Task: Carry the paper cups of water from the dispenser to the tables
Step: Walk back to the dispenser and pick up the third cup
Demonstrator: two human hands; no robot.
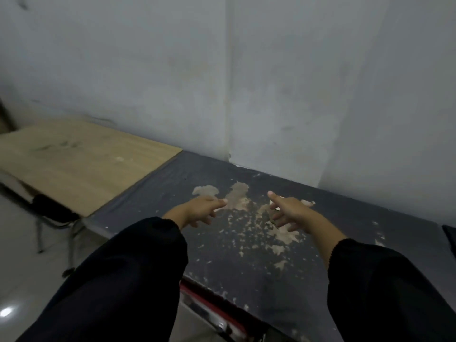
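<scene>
Both my hands reach out over a dark grey table (246, 267) whose top has worn, pale patches. My left hand (199, 211) hovers with its fingers apart and holds nothing. My right hand (288, 213) is also spread, thumb raised, over the largest worn patch. A small whitish shape (277, 208) shows just under its fingers; I cannot tell what it is. No paper cup is plainly visible, and no dispenser is in view. Black sleeves cover both my forearms.
A light wooden table (74, 164) adjoins the dark one on the left, with a black metal-legged chair (54, 213) tucked under it. A grey wall (222, 82) runs right behind both tables. A red-edged chair (209, 307) sits below the near table edge.
</scene>
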